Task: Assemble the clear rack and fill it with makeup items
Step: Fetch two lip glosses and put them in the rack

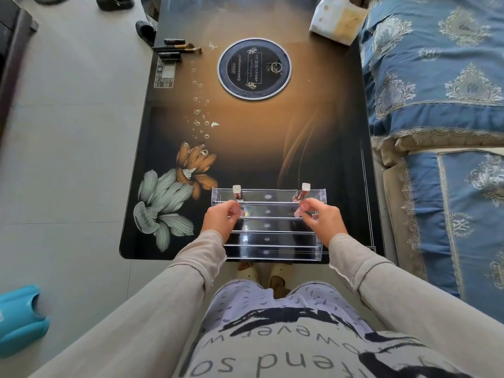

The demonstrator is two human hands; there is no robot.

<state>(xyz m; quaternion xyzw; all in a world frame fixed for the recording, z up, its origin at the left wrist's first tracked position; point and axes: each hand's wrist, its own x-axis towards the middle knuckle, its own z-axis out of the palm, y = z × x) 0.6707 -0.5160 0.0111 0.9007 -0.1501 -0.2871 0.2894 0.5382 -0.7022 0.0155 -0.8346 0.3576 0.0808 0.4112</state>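
Small tubes (298, 211) are pinched by left hand (222, 216) and right hand (321, 218); clear rack (267, 238) judged light, brittle, best gripped at its ends.

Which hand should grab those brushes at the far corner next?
Probably the left hand: each pinches a small pink tube, but the brown-tipped brushes lie at the dark table's far left corner, across from the right hand.

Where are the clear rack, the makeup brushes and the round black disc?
clear rack (268, 238): head view, on a middle shelf.
makeup brushes (189, 46): head view, on one brush's bristles.
round black disc (254, 68): head view, on its centre.
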